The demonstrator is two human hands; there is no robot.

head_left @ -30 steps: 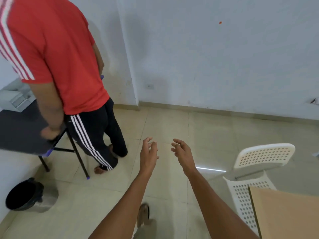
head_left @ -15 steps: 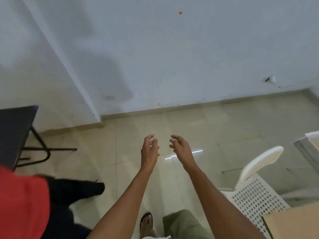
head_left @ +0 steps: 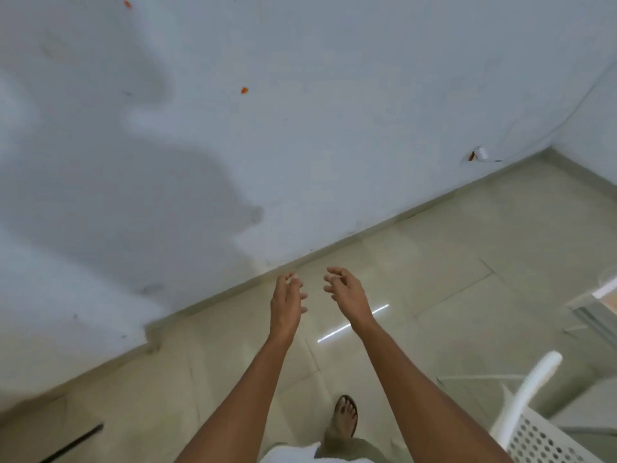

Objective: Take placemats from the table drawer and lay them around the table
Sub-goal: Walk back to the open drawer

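Left hand (head_left: pixel 287 304) and right hand (head_left: pixel 347 297) are both raised at frame centre, just beside each other but not touching. Fingers are loosely curled and slightly apart, holding nothing.

No placemat, drawer or table top is identifiable in this view. A pale, blurred edge (head_left: pixel 597 304) at the right border may belong to a table; cannot tell.

White perforated chair (head_left: pixel 537 432) sits at lower right. A sandalled foot (head_left: pixel 345 416) stands on the tiled floor (head_left: pixel 434 262) at bottom centre. Grey wall (head_left: pixel 300 95) fills the upper left and centre.

Judgement: task looks barely begun. No mats are taken or laid as far as visible. Left to do: reach the table, open the drawer, take out the mats, lay them around.
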